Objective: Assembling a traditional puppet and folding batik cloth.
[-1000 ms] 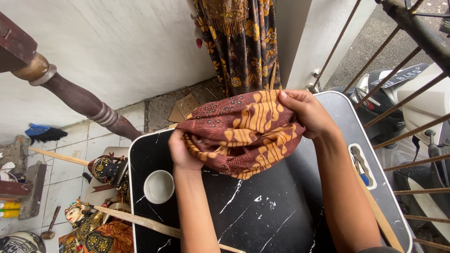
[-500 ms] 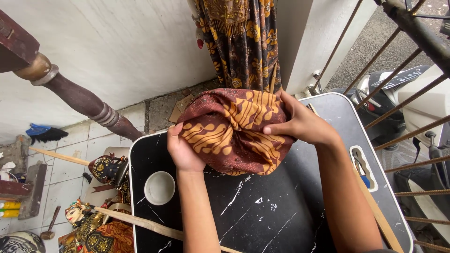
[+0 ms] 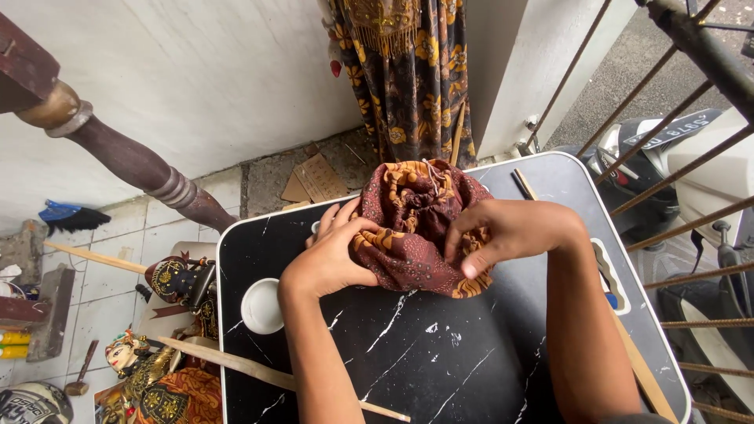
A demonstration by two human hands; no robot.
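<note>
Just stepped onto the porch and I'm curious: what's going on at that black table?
A person is bunching up a brown and orange patterned cloth on a black marble-look table with a white rim. The left hand presses the cloth's left side while the right hand pinches its right edge. A small round white dish sits on the table by the left forearm. A long wooden stick crosses the table's left edge, and painted puppet figures lie on the tiled floor beside it.

Both forearms are bare; the left hand (image 3: 330, 255) and right hand (image 3: 510, 235) wear nothing.
</note>
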